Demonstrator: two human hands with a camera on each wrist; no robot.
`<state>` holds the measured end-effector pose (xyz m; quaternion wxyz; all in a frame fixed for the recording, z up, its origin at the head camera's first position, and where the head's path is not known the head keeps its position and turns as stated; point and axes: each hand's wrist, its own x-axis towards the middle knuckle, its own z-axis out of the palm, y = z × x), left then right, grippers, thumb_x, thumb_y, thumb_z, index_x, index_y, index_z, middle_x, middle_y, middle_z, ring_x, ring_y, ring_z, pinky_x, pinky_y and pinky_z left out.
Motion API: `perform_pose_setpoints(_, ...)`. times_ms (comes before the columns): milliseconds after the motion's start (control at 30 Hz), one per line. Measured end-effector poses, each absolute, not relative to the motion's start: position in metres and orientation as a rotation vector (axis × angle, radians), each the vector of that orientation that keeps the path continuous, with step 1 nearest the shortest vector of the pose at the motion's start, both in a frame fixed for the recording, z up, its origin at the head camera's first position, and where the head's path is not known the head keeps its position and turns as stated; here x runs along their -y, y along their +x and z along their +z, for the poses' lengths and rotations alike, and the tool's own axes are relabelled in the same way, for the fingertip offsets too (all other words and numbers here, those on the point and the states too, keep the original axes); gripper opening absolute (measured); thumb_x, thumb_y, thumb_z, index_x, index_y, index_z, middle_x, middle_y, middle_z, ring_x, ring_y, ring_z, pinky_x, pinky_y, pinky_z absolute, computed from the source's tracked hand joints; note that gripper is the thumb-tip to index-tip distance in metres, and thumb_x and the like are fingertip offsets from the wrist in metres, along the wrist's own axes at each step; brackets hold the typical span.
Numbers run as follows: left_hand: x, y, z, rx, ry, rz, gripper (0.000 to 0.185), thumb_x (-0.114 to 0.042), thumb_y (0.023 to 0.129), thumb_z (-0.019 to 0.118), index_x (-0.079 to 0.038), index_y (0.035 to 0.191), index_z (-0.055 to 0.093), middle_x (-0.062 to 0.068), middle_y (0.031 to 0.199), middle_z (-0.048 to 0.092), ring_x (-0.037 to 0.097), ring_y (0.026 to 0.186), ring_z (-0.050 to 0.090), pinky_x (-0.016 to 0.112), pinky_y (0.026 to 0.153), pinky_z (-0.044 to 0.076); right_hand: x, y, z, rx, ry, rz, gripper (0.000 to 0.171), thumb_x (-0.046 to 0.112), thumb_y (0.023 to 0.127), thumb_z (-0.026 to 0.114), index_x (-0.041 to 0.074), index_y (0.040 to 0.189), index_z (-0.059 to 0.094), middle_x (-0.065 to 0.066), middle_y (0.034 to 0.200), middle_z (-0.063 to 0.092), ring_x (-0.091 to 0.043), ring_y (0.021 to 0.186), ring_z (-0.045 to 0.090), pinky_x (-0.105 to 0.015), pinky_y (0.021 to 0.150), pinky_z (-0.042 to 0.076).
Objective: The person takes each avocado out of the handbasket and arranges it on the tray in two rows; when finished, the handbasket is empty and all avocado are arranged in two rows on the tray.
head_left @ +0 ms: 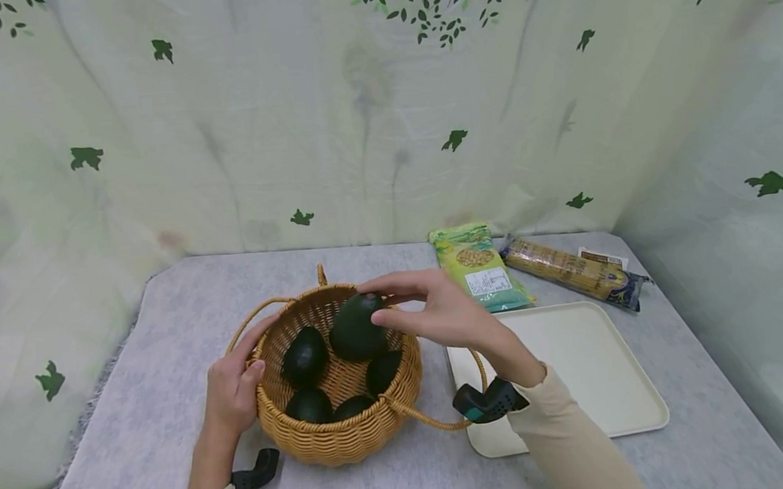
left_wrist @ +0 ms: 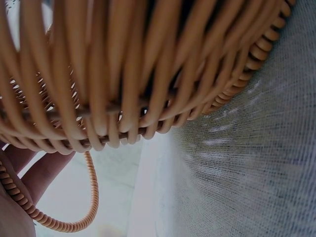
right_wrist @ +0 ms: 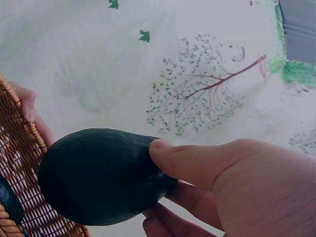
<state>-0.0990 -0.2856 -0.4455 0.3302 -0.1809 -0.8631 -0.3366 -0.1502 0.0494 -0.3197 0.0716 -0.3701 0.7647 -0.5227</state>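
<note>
Right hand (head_left: 437, 313) pinches an avocado (head_left: 356, 326) between thumb and fingers, held just above the basket (head_left: 339, 430) mouth, over the far side. In the right wrist view my thumb (right_wrist: 182, 160) sits on the fruit's narrow end, the other fingers curl underneath; the grip looks firm. Left hand (head_left: 231, 392) is on the basket's near-left rim, thumb hooked over the edge, fingers against the wicker wall outside, bracing it.

Four more avocados lie in the basket: one (head_left: 304, 357) leaning at the left wall, one (head_left: 383, 370) right, two (head_left: 309, 405) low at the front. The tray (head_left: 599, 381) sits just right of the basket on the surface (head_left: 167, 351), the basket's right handle loop (head_left: 445, 422) overlapping its corner. Two packets (head_left: 478, 269) lie behind the tray.

To do this well, I'd say: keep the left hand pressed on the rim so the basket doesn't tip or slide. Lift the avocado straight up clear of the rim before going sideways. Watch the handle loop near my right wrist, it could snag the sleeve. Don't squeeze, ripe fruit bruises. Set it down flat on the tray, long side down, since it will likely roll otherwise.
</note>
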Motion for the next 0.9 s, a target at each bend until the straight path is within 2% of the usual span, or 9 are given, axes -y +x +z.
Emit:
perform_pose_setpoints(100, 0.286, -0.098, -0.445, 2.256, -0.469, -0.881, 0.05, -0.028, 0.103, 0.036, -0.015, 0.146, 0.06, 0.008, 0.135, 0.069, 0.023, 0.084, 0.065, 0.025, 0.075, 0.052, -0.054, -0.148, -0.319, -2.301, -1.067, -1.584, 0.038, 0.022, 0.097, 0.073, 0.022, 0.135, 0.07, 0.009, 0.132, 0.069, -0.009, 0.118, 0.067, -0.038, 0.091, 0.058)
perform_pose_setpoints(267, 0.286, -0.097, -0.445, 2.255, -0.461, -0.897, 0.05, -0.023, 0.101, 0.039, -0.014, 0.145, 0.061, 0.008, 0.135, 0.069, 0.028, 0.091, 0.068, 0.016, 0.081, 0.049, -0.06, -0.145, -0.32, -2.27, -1.011, -1.642, 0.038, 0.02, 0.097, 0.073, 0.022, 0.135, 0.07, 0.003, 0.137, 0.066, -0.018, 0.12, 0.067, -0.045, 0.073, 0.062)
perform_pose_setpoints(333, 0.286, -0.097, -0.445, 2.262, -0.46, -0.902, 0.05, -0.022, 0.101, 0.039, -0.015, 0.146, 0.06, 0.008, 0.135, 0.069, 0.029, 0.093, 0.069, 0.014, 0.083, 0.047, -0.063, -0.144, -0.32, -2.259, -0.991, -1.673, 0.038, 0.019, 0.096, 0.073, 0.021, 0.135, 0.07, 0.001, 0.137, 0.066, -0.02, 0.119, 0.067, -0.048, 0.072, 0.062)
perform_pose_setpoints(400, 0.286, -0.097, -0.445, 2.268, -0.462, -0.902, 0.051, -0.022, 0.101, 0.038, -0.015, 0.146, 0.06, 0.008, 0.136, 0.068, 0.029, 0.095, 0.069, 0.013, 0.085, 0.046, -0.066, -0.143, -0.322, -2.263, -0.99, -1.696, 0.038, 0.017, 0.096, 0.073, 0.02, 0.134, 0.07, 0.0, 0.137, 0.066, -0.02, 0.118, 0.067, -0.047, 0.075, 0.062)
perform_pose_setpoints(633, 0.285, -0.099, -0.444, 2.246, -0.477, -0.895, 0.051, -0.021, 0.101, 0.038, -0.014, 0.146, 0.06, 0.008, 0.136, 0.069, 0.029, 0.095, 0.069, 0.013, 0.085, 0.046, -0.076, -0.141, -0.329, -2.293, -1.036, -1.775, 0.038, 0.012, 0.097, 0.071, 0.015, 0.134, 0.07, -0.003, 0.135, 0.067, -0.018, 0.118, 0.067, -0.038, 0.096, 0.056)
perform_pose_setpoints(767, 0.284, -0.1, -0.444, 2.239, -0.485, -0.905, 0.052, -0.018, 0.099, 0.038, -0.013, 0.146, 0.06, 0.006, 0.136, 0.068, 0.031, 0.098, 0.069, 0.013, 0.086, 0.046, -0.084, -0.137, -0.332, -2.324, -1.018, -1.82, 0.038, 0.012, 0.096, 0.072, 0.015, 0.134, 0.07, -0.002, 0.135, 0.068, -0.016, 0.12, 0.065, -0.04, 0.102, 0.053)
perform_pose_setpoints(900, 0.284, -0.101, -0.444, 2.237, -0.482, -0.897, 0.051, -0.02, 0.1, 0.038, -0.013, 0.145, 0.061, 0.007, 0.134, 0.069, 0.027, 0.089, 0.068, 0.017, 0.08, 0.049, -0.091, -0.134, -0.335, -2.356, -1.005, -1.849, 0.038, 0.012, 0.096, 0.072, 0.015, 0.134, 0.07, -0.003, 0.133, 0.069, -0.017, 0.12, 0.066, -0.04, 0.103, 0.052)
